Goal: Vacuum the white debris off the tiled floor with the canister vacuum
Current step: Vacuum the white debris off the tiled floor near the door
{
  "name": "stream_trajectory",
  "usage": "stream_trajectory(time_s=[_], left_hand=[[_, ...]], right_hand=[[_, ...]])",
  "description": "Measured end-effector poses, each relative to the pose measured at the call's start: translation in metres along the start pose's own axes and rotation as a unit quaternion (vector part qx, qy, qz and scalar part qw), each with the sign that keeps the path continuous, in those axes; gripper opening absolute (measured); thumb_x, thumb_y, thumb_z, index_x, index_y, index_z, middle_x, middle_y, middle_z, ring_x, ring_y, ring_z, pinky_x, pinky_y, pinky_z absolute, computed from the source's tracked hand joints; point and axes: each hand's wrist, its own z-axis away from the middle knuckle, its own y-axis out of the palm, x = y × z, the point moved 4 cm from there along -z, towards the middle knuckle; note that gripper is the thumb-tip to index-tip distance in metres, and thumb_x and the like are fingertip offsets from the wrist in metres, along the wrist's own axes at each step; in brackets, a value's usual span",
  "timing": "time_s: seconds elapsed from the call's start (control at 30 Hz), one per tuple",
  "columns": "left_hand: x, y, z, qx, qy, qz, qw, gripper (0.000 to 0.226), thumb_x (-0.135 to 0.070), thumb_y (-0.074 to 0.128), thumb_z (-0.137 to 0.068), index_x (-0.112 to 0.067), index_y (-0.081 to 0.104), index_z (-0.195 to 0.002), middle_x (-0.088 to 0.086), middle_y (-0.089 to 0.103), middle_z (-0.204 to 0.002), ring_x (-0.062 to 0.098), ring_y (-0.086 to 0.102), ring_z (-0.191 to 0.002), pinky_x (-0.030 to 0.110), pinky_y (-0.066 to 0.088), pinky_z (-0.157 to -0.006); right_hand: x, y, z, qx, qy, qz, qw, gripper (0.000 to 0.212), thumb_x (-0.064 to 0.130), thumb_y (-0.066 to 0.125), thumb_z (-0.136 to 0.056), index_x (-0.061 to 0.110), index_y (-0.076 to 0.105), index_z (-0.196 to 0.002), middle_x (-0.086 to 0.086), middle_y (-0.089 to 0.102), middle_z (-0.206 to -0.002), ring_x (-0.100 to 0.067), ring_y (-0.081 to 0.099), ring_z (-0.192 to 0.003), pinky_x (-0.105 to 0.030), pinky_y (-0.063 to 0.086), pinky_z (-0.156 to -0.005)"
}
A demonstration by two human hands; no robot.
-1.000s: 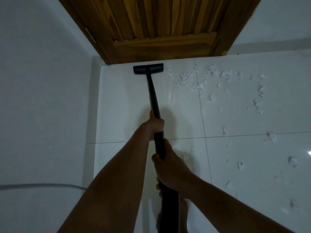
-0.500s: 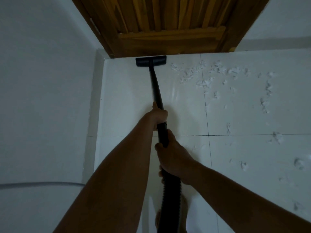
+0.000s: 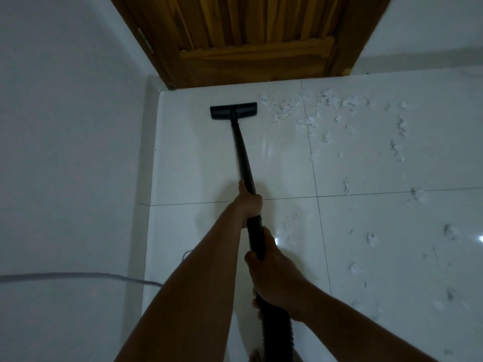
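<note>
Both hands are on the vacuum. The left hand [image 3: 249, 202] is wrapped round the black wand [image 3: 241, 152] about halfway down. The right hand [image 3: 271, 270] is clamped lower, where the wand meets the ribbed hose [image 3: 277, 335]. The canister is out of view.

The floor head [image 3: 233, 111] lies flat on the glossy tiled floor [image 3: 198, 163], near the wooden door [image 3: 256, 35] and not far from the left wall [image 3: 65, 126]. The tile under it looks bare.

The white debris [image 3: 313, 111] starts just right of the head, runs along the door edge and scatters down the right-hand tiles. Plenty is left, so the job looks early to mid.

Handling guess:
- The wand is stiff and light and steers well with this two-hand hold, front hand guiding and rear hand pushing.
- The hose is soft and bendy, so it is a poor place to grip.
- The head should slide easily on slick tile.
- The scraps look fluffy and weightless, and a fast sweep could push them around instead of sucking them up.

A grey cord [image 3: 65, 276] runs in at lower left and could snag.
</note>
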Motion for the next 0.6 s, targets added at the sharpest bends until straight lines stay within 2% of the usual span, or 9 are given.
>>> stream_trajectory(time_s=[0.2, 0.37, 0.5, 0.6], left_hand=[[0.060, 0.022, 0.061, 0.016, -0.011, -0.027, 0.999, 0.078, -0.019, 0.041, -0.103, -0.039, -0.014, -0.155, 0.016, 0.045, -0.140, 0.023, 0.056, -0.080, 0.033, 0.052, -0.058], [0.120, 0.048, 0.105, 0.019, -0.013, -0.035, 0.999, 0.079, -0.020, 0.041, -0.103, -0.039, -0.016, -0.154, 0.014, 0.044, -0.142, 0.024, 0.057, -0.085, 0.035, 0.052, -0.064], [0.163, 0.070, 0.134, 0.020, -0.022, -0.044, 0.999, 0.080, -0.022, 0.041, -0.102, -0.042, -0.017, -0.153, 0.015, 0.046, -0.139, 0.026, 0.059, -0.089, 0.040, 0.056, -0.075], [0.188, 0.084, 0.155, 0.025, -0.030, -0.035, 0.999, 0.081, -0.020, 0.042, -0.102, -0.041, -0.018, -0.153, 0.018, 0.046, -0.140, 0.029, 0.058, -0.095, 0.040, 0.056, -0.077]], right_hand=[[-0.057, 0.027, 0.055, 0.003, -0.004, 0.014, 1.000, 0.065, 0.031, 0.042, -0.106, 0.050, 0.005, -0.157, -0.008, 0.062, -0.086, -0.018, 0.065, -0.054, -0.031, 0.058, -0.054], [-0.113, 0.045, 0.099, -0.010, -0.015, 0.056, 0.998, 0.068, 0.026, 0.041, -0.108, 0.040, 0.002, -0.162, -0.006, 0.059, -0.087, -0.002, 0.054, -0.036, -0.013, 0.039, -0.035], [-0.153, 0.056, 0.132, -0.005, 0.000, 0.067, 0.998, 0.069, 0.027, 0.040, -0.109, 0.041, -0.001, -0.163, -0.009, 0.062, -0.100, -0.008, 0.055, -0.052, -0.012, 0.037, -0.033], [-0.178, 0.062, 0.156, -0.001, 0.000, 0.055, 0.998, 0.069, 0.025, 0.040, -0.109, 0.041, 0.000, -0.163, -0.009, 0.060, -0.100, -0.008, 0.053, -0.050, -0.012, 0.035, -0.032]])
